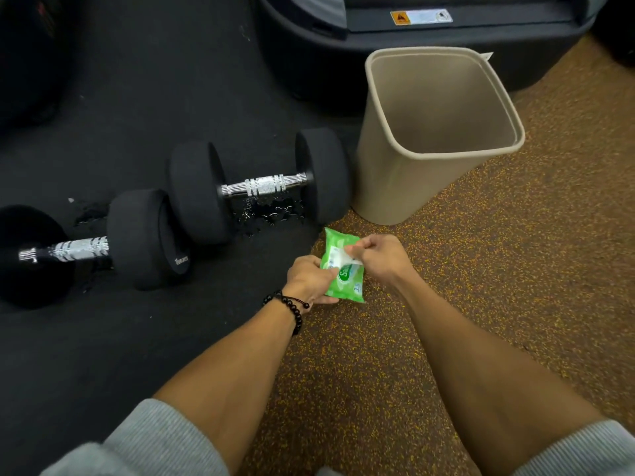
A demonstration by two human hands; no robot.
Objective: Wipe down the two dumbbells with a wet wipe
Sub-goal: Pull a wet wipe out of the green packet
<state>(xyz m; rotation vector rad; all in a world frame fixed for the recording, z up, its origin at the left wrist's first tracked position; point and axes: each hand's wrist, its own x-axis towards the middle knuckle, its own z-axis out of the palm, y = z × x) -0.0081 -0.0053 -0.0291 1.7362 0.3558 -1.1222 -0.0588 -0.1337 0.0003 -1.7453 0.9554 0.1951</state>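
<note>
Two black dumbbells with silver knurled handles lie on the dark mat: the nearer one [82, 249] at the left, the farther one [261, 185] in the middle. A green wet wipe pack [338, 243] lies on the speckled floor just in front of the farther dumbbell. My left hand [307, 280] holds the pack down by its left side. My right hand [379, 257] pinches the white flap or wipe [350, 261] at the pack's opening; I cannot tell which it is.
A beige waste bin [395, 187] stands open to the right of the farther dumbbell. Droplets of liquid [271, 211] lie on the mat under that dumbbell's handle. A dark machine base [412, 39] fills the back. Brown speckled flooring [515, 269] extends to the right.
</note>
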